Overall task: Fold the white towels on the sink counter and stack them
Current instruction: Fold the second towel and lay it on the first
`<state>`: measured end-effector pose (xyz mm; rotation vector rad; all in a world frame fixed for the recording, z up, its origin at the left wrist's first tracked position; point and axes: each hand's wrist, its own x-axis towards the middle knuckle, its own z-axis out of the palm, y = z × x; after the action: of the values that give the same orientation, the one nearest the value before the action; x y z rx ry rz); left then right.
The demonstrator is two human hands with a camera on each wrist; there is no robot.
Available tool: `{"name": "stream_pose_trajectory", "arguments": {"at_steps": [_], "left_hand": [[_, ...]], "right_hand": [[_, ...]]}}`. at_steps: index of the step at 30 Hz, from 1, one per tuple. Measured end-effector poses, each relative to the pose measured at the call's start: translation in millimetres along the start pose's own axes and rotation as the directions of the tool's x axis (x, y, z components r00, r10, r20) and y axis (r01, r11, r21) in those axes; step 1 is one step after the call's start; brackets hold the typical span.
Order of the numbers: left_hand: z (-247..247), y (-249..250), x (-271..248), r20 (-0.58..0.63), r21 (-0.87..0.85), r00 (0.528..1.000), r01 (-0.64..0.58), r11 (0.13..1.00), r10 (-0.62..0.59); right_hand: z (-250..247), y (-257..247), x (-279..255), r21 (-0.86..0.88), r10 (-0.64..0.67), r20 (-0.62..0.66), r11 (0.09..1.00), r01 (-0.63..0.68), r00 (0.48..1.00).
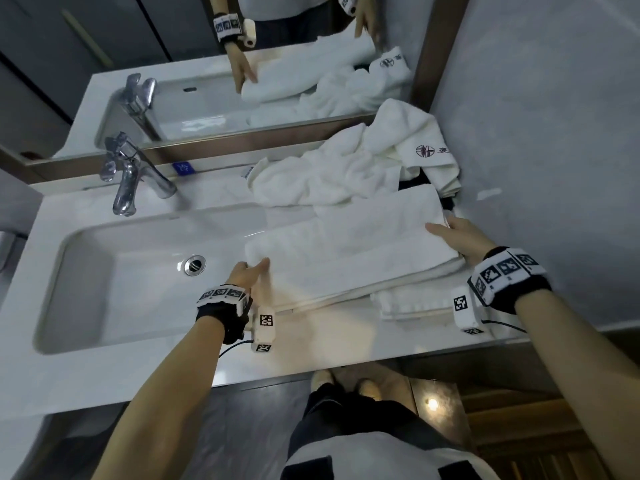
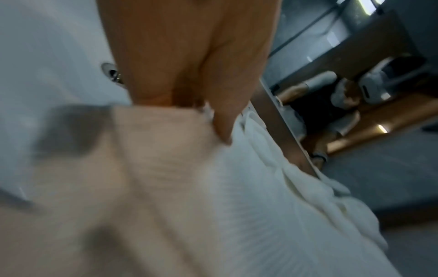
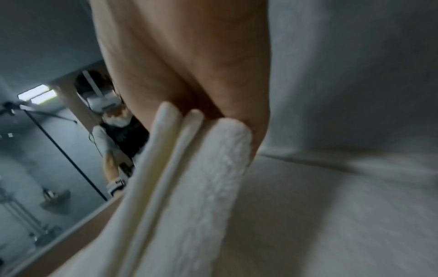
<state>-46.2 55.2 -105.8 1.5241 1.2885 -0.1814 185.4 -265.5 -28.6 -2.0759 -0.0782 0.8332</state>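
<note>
Sink basin [image 1: 104, 271] fills the left half of the white counter [image 1: 311, 344], its drain [image 1: 194, 265] just left of the work and its tap [image 1: 130, 174] at the rear edge below the mirror [image 1: 242, 64]. Bare counter runs along the front edge; a grey wall [image 1: 536, 133] closes the right end. At the near left corner of the folded towel [image 1: 349, 251], which lies partly over the basin's right end and partly on the counter, the left hand [image 1: 249, 271] reaches forward, thumb on top and fingers under the edge, pinching the corner; the left wrist view, though blurred, shows the thumb [image 2: 225, 116] pressed on cloth. Behind, a heap of unfolded towels [image 1: 346, 171] sits against the mirror frame. At the towel's right end the right hand [image 1: 460, 237] grips the layered edge, thumb over the top and fingers beneath. A smaller folded towel [image 1: 412, 303] lies under the front right corner.
</note>
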Motion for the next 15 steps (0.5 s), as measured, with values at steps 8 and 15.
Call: {"name": "stream_pose_trajectory", "arguments": {"at_steps": [8, 15], "left_hand": [[6, 12, -9, -0.067, -0.394, 0.915, -0.390, 0.832, 0.397], [41, 32, -24, -0.168, 0.431, 0.690, -0.591, 0.682, 0.704]], "right_hand": [[-30, 1, -20, 0.166, -0.109, -0.153, 0.977, 0.134, 0.982], [8, 18, -31, -0.538, -0.314, -0.289, 0.835, 0.118, 0.905]]}}
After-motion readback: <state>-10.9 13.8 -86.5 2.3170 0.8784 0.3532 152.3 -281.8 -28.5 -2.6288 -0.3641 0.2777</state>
